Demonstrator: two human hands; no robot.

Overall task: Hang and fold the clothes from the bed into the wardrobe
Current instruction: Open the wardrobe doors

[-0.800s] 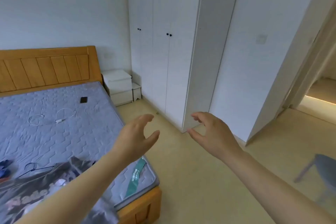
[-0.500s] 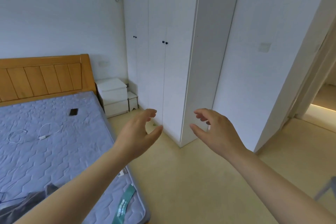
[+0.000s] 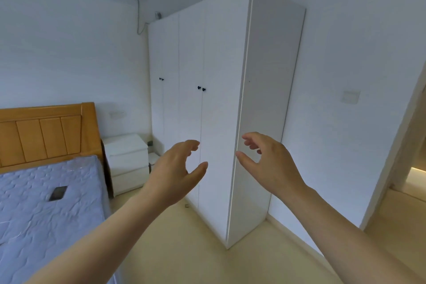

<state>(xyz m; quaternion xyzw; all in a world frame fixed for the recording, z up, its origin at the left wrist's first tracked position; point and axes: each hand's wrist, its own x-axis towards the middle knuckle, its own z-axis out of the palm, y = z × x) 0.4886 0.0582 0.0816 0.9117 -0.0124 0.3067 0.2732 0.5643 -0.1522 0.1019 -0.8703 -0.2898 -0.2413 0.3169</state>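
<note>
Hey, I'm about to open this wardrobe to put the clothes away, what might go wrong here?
Both hands, left hand and right hand, are empty, so no clothes come along yet. The wardrobe doors are shut; the near pair of small knobs sits close together. The phone on the bed might get buried.

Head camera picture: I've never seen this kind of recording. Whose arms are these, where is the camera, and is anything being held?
The camera sits on a person's head and looks forward and down, so the two bare arms are the wearer's own. The left hand and right hand are raised, fingers spread, holding nothing. Ahead stands the white wardrobe, all its doors shut. At left is the bed; a small dark flat object, perhaps a phone, lies on it. No clothes show here. A white nightstand stands between bed and wardrobe.
</note>
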